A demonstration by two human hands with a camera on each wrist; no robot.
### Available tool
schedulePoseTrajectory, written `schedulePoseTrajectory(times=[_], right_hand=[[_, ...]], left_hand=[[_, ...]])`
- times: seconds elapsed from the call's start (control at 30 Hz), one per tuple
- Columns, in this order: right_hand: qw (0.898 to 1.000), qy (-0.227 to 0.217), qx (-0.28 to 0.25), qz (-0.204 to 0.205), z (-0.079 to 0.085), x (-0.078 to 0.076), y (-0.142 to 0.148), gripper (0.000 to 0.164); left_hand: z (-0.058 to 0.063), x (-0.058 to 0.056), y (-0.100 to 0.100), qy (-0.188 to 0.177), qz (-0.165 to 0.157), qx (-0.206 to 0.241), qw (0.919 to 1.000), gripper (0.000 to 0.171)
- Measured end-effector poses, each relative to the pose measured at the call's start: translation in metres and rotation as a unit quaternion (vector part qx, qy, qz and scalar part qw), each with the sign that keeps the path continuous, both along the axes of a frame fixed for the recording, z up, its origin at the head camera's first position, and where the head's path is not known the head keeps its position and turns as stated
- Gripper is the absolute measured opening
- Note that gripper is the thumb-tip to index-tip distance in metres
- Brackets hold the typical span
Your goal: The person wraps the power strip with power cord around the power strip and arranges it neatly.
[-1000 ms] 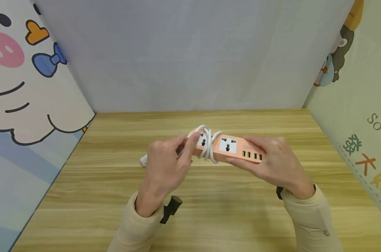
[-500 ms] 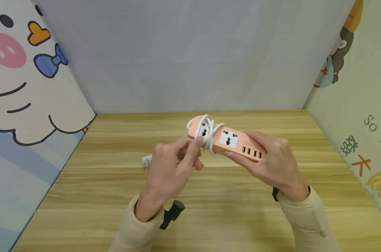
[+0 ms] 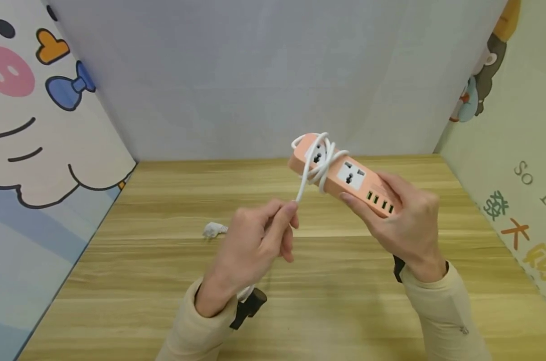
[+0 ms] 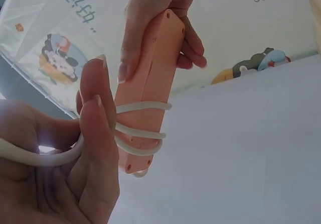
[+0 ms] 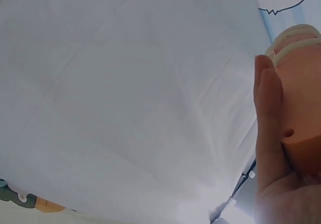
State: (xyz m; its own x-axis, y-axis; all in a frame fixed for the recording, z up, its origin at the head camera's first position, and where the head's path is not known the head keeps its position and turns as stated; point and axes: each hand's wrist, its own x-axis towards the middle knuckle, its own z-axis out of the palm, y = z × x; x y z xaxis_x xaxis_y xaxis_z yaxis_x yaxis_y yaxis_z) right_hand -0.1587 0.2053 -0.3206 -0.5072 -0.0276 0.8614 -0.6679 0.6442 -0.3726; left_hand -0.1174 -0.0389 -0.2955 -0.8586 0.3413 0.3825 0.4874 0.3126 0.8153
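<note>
far left: printed panel (image 3: 51, 130) with a cartoon in white, pink and blue. right of it, on the tabletop (image 3: 155, 281), lies a white plug (image 3: 213, 229); its ribbed neck runs out of sight behind the left hand (image 3: 250, 250). left hand: thumb and index fingers pinch a white cord (image 3: 302, 185); left wrist view shows the cord crossing the palm. black wrist mount (image 3: 253, 302) at the left cuff. from the pinch the cord runs taut, up and rightward, to the peach power strip (image 3: 337, 186), wrapped in several turns around its upper-left end. strip held clear of the tabletop, tilted, two white sockets facing up, one partly under the cord. right hand (image 3: 408, 220): fingers and thumb grip the strip's lower-right end, beside four slots. far right: pale panel (image 3: 521, 135) with lettering.
</note>
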Motion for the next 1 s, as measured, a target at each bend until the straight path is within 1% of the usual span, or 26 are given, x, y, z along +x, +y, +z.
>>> schedulePoseTrajectory(times=[0.1, 0.2, 0.33, 0.57, 0.7, 1.0], right_hand=[[1.000, 0.002, -0.003, -0.002, 0.000, -0.001, 0.000, 0.068], [1.000, 0.003, 0.000, -0.005, 0.000, -0.002, -0.001, 0.068], [1.000, 0.000, -0.007, -0.004, -0.001, -0.002, -0.003, 0.067], [0.999, -0.023, -0.038, 0.010, -0.003, 0.001, -0.008, 0.044], [0.998, -0.033, -0.048, 0.009, -0.003, 0.004, -0.012, 0.041], [0.997, -0.045, -0.053, 0.020, -0.004, 0.005, -0.019, 0.040]], left_hand=[[-0.002, -0.001, 0.003, -0.014, -0.011, -0.003, 0.9998, 0.035], [-0.006, -0.002, 0.007, -0.012, -0.021, -0.007, 0.9997, 0.037], [-0.010, -0.004, 0.012, -0.013, -0.039, 0.000, 0.9992, 0.037], [-0.016, -0.010, 0.019, -0.019, -0.084, 0.007, 0.9963, 0.033], [-0.018, -0.013, 0.020, -0.022, -0.111, 0.002, 0.9935, 0.031], [-0.018, -0.017, 0.017, -0.058, -0.172, -0.012, 0.9833, 0.030]])
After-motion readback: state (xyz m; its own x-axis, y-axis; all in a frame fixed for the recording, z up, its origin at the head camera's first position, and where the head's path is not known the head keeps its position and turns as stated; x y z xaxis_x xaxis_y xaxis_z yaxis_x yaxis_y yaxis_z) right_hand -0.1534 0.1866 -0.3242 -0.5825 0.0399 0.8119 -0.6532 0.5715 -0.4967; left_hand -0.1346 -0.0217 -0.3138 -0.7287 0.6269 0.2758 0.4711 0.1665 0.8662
